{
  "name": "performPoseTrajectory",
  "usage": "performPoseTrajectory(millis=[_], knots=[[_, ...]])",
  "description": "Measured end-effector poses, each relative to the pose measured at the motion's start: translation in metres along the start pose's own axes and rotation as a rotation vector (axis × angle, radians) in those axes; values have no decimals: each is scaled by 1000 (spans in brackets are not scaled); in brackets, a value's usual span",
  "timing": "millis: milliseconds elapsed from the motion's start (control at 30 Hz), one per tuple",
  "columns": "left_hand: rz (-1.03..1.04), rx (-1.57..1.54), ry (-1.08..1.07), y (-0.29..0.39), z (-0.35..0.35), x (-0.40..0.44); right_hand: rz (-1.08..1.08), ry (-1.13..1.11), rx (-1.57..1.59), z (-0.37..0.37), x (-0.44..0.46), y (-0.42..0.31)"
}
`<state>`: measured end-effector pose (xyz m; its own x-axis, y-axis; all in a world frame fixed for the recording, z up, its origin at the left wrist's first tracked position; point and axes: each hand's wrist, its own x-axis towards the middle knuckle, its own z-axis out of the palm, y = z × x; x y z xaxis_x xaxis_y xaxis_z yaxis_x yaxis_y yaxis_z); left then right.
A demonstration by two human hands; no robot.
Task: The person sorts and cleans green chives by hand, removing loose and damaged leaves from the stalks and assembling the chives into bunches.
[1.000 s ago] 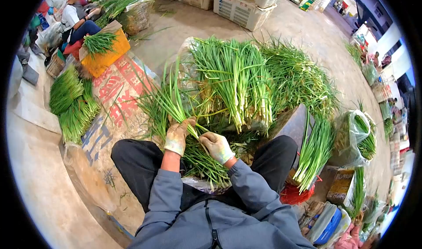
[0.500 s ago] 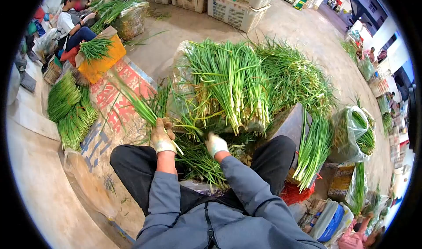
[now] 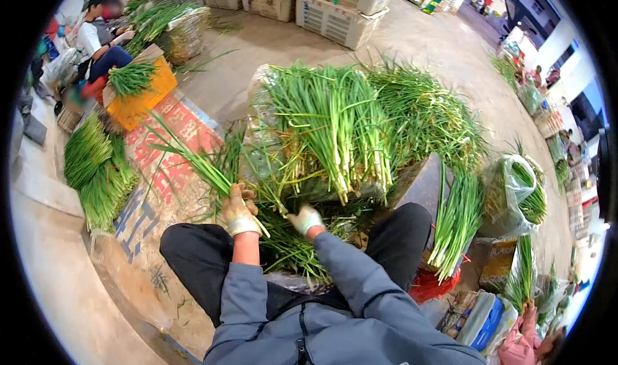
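My left hand (image 3: pixel 239 210), in a pale work glove, is closed around a thin bunch of scallion-like green stalks (image 3: pixel 207 169). Their leaves point up and left, and the white ends stick out below my fingers. To its right, my gloved right hand (image 3: pixel 305 219) hovers over loose green leaves (image 3: pixel 293 246) between my knees. Its fingers are blurred, so whether they grip a leaf is unclear. Just beyond both hands, a large heap of the same stalks (image 3: pixel 341 133) lies with white ends toward me, on a support wrapped in clear plastic (image 3: pixel 257 162).
More greens (image 3: pixel 431 117) are piled behind right. A bundle (image 3: pixel 456 223) leans beside my right knee, near a plastic bag of greens (image 3: pixel 515 194). Stacked bundles (image 3: pixel 96 172) lie left. A person (image 3: pixel 100 40) sits at back left, near an orange box (image 3: pixel 145 94). White crates (image 3: pixel 338 24) stand behind.
My right hand has shifted slightly left and down, nearer the left hand. The left hand still holds its bunch, which has tilted a little. The whole view has shifted slightly.
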<state>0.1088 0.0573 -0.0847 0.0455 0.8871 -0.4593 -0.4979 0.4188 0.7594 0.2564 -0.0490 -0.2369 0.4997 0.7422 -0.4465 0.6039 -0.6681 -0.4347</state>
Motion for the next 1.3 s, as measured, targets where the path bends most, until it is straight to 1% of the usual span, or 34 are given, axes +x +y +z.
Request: performPoseTrajectory(millis=[33,67,100,133,167,200,267,333,367,400,467,500,533,567,600,633,667,700,733,800,833,867,900,933,967,1000,1033,1067,1133,1167,1200,1233,1267,1300], knots=[[0,19,13,-1,3,0,-123,-132,-28,28,4,2],[3,38,26,0,7,0,-358,-264,-165,71,10,14],[44,40,-24,4,12,-7,-401,-615,-269,32,-27,-12],[37,36,-33,6,16,-10,-418,-735,-352,39,-39,-9],[58,79,-49,8,19,-12,-420,-741,-395,17,-46,-13],[81,121,-62,8,21,-12,-424,-750,-441,-20,-62,-20],[79,111,-66,0,26,-15,-356,-227,-146,-104,-82,-28],[5,91,-127,-12,30,-18,-251,273,3,-172,-76,-30],[-15,175,-144,-14,34,-21,-160,392,-10,-201,-69,-38],[6,122,-181,-23,34,-21,-68,512,-20,-223,-62,-43],[-34,191,-168,-24,40,-26,-26,429,-158,-225,-21,-23],[-25,190,-173,-25,39,-28,30,344,-199,-230,-13,-27],[-14,223,-206,-24,37,-29,20,349,-195,-230,-15,-27],[-2,251,-234,-24,37,-28,53,325,7,-230,-19,-22],[5,237,-218,-23,41,-28,84,287,199,-229,-30,-22],[-36,343,-239,-24,44,-30,-95,379,267,-208,-42,-11],[-82,457,-263,-25,47,-33,-79,254,422,-212,-80,-28],[-93,505,-284,-30,51,-37,-156,311,454,-189,-95,-23],[-121,495,-360,-43,50,-30,-204,319,400,-178,-113,-27],[-229,420,-402,-55,49,-27,-170,256,449,-151,-138,-27],[-177,636,-347,-58,50,-27,-171,245,402,-143,-146,-27],[-193,523,-420,-59,48,-29,-170,235,356,-135,-153,-26],[-225,599,-442,-58,48,-28,-140,108,320,-135,-156,-24],[-255,671,-469,-57,49,-29,-136,107,328,-133,-155,-21],[-271,587,-500,-57,46,-34,-178,112,377,-130,-153,-15],[-274,593,-506,-57,46,-38,-219,121,424,-128,-149,-10],[-313,535,-530,-58,46,-42,-176,142,553,-126,-142,-7],[-352,477,-551,-59,46,-46,-204,173,638,-121,-132,-3],[-376,451,-568,-56,50,-56,-304,263,706,-115,-120,-6],[-355,491,-589,-51,49,-57,-306,264,707,-113,-120,-3],[-331,530,-610,-46,48,-56,-314,213,626,-113,-122,-1],[-285,559,-560,-40,48,-56,-323,165,543,-122,-128,-7],[-273,489,-467,-39,47,-50,-257,102,563,-126,-145,-13],[-203,426,-395,-52,37,-23,-409,127,419,-117,-146,-5]])
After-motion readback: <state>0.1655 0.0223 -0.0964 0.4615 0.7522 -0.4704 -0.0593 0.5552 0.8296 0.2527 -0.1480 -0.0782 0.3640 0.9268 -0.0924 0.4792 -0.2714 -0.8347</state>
